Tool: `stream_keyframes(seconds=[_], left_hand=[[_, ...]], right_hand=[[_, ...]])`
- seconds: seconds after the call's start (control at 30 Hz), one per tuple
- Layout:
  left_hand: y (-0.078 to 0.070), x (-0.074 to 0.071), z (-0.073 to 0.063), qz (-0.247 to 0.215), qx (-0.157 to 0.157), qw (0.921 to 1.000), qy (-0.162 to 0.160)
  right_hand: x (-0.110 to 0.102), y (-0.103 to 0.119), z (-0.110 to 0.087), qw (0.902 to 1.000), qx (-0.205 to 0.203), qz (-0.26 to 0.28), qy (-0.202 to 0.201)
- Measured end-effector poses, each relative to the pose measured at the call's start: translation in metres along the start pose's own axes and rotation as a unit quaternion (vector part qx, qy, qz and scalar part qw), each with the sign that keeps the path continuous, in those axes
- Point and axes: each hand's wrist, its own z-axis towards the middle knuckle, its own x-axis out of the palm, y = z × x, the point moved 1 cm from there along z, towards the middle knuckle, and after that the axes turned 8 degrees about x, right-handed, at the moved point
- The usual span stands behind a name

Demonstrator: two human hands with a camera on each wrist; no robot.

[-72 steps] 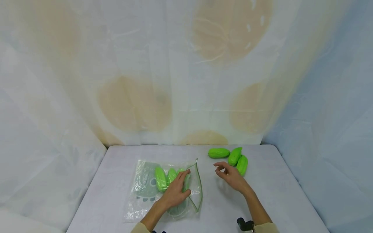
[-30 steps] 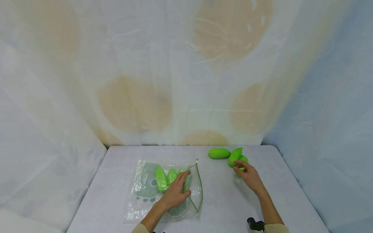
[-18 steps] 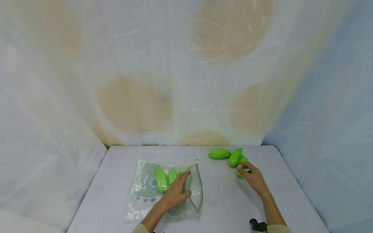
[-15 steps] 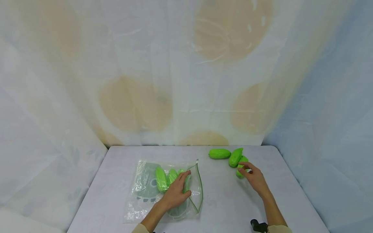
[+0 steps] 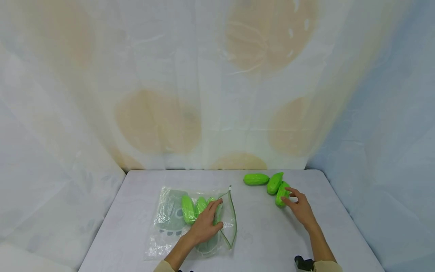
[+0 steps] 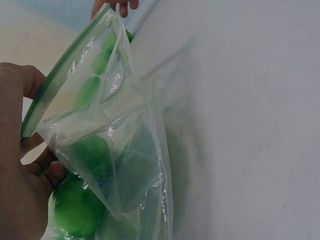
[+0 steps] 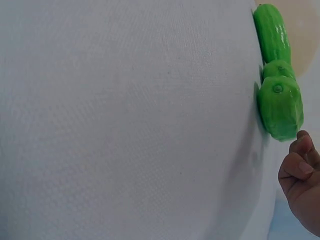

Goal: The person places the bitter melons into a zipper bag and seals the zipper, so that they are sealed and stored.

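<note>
A clear zip bag [image 5: 163,241] with a green-edged mouth lies on the table. Several green ribbed gourds [image 5: 188,209] show inside it. My left hand [image 5: 203,226] holds the bag at its mouth, which stands raised; the film and hand partly cover the gourds. In the left wrist view, thumb and fingers straddle the green zip strip [image 6: 65,70]. My right hand [image 5: 300,211] is beside the nearest loose gourd [image 5: 282,194], fingertips at its right side, not wrapped round it. Two more loose gourds, one tilted [image 5: 275,183] and one lying sideways [image 5: 255,179], adjoin it.
The white-covered table [image 5: 251,241] ends at a patterned hanging sheet [image 5: 210,132] behind. Similar sheets hang at the left [image 5: 61,181] and right [image 5: 374,170]. A dark device [image 5: 303,263] sits at the right wrist.
My right hand has moved right, first over the nearest loose gourd and then to its right side, so that gourd shows again. The left hand and the bag stay in place.
</note>
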Motion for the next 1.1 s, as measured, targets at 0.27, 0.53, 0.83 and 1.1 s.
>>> stream_keyframes(seconds=[0.27,0.53,0.83,1.1], left_hand=[[0.001,0.001,0.001,0.005,0.002,1.0,0.0],[0.002,0.002,0.0,0.001,-0.007,1.0,0.004],[0.0,0.0,0.001,0.004,0.0,1.0,0.003],[-0.001,-0.001,0.0,0.0,0.003,1.0,-0.002]], right_hand=[[0.003,-0.008,0.003,0.9991,0.038,0.006,0.018],[0.005,-0.007,0.003,0.9982,0.053,-0.007,0.028],[0.009,-0.005,0.004,0.9982,0.054,-0.005,0.027],[0.013,-0.009,0.008,0.9987,0.048,-0.015,0.011]])
